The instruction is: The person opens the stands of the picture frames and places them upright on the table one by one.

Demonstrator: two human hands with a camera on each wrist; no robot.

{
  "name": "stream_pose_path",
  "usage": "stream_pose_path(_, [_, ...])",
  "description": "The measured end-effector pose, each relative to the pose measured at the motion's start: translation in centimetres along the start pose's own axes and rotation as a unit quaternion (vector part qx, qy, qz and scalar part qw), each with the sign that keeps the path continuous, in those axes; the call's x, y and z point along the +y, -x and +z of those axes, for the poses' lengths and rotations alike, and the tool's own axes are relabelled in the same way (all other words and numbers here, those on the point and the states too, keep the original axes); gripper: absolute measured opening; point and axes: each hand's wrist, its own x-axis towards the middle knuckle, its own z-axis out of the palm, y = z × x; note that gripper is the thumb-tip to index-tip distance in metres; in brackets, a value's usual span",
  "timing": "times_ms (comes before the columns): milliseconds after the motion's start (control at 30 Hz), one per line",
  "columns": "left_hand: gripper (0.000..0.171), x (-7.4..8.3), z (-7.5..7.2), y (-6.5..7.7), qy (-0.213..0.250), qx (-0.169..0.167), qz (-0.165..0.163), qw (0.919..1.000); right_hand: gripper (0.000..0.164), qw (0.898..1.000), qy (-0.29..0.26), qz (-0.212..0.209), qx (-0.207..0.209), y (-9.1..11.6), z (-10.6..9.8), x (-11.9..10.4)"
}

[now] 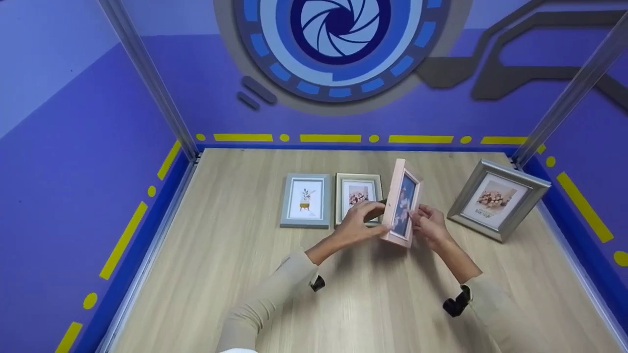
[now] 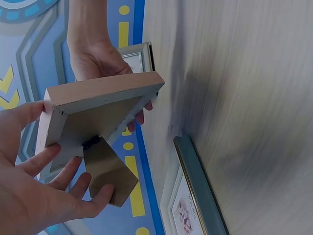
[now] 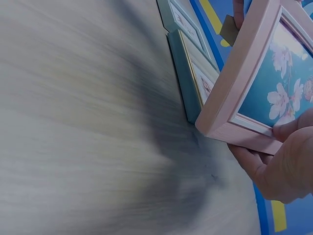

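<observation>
Both hands hold a pink picture frame [image 1: 394, 201] upright above the table, its flower picture turned to the right. The left hand [image 1: 355, 223] grips it from the left, thumb on the edge. In the left wrist view, that hand's fingers [image 2: 68, 174] spread over the back, around a brown stand leg [image 2: 110, 171] that sticks out from it. The right hand [image 1: 431, 225] pinches the opposite side; in the right wrist view its thumb [image 3: 293, 126] lies on the front and its fingers go beneath. Just behind the left hand lies a gold-edged picture frame [image 1: 359, 181], partly covered by it.
A blue-grey picture frame [image 1: 305, 224] lies face up left of the gold-edged one. To the right, a larger silver picture frame [image 1: 468, 189] stands tilted back. The wooden table [image 1: 216, 220] is bounded by blue printed panels [image 1: 245, 122] at the back and sides.
</observation>
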Motion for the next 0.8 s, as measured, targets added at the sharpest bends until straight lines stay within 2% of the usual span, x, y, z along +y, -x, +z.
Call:
stream_pose_path(300, [0.043,-0.1,0.9,-1.3,0.008,0.014,0.004,0.9999,0.062,0.998,-0.032,-0.002,0.050,0.1,-1.4,-0.7])
stream_pose_path(500, [0.039,-0.2,1.6,-2.8,0.002,0.026,0.010,0.9996,0.061,0.993,-0.039,-0.010,0.109,-0.2,-2.2,-1.4])
stream_pose_path(633, [0.036,-0.1,2.2,-3.7,-0.034,0.039,-0.011,0.9986,0.058,0.985,-0.039,-0.033,0.163,-0.5,-2.6,-1.6])
stream_pose_path(700, [0.036,-0.1,2.6,-4.1,-0.054,0.045,-0.022,0.9973,0.053,0.979,-0.032,-0.059,0.193,-0.7,-2.6,-1.5])
stream_pose_path(800, [0.032,-0.3,3.0,-4.8,-0.073,0.063,-0.020,0.9952,0.047,0.967,-0.019,-0.099,0.234,-1.1,-2.6,-1.4])
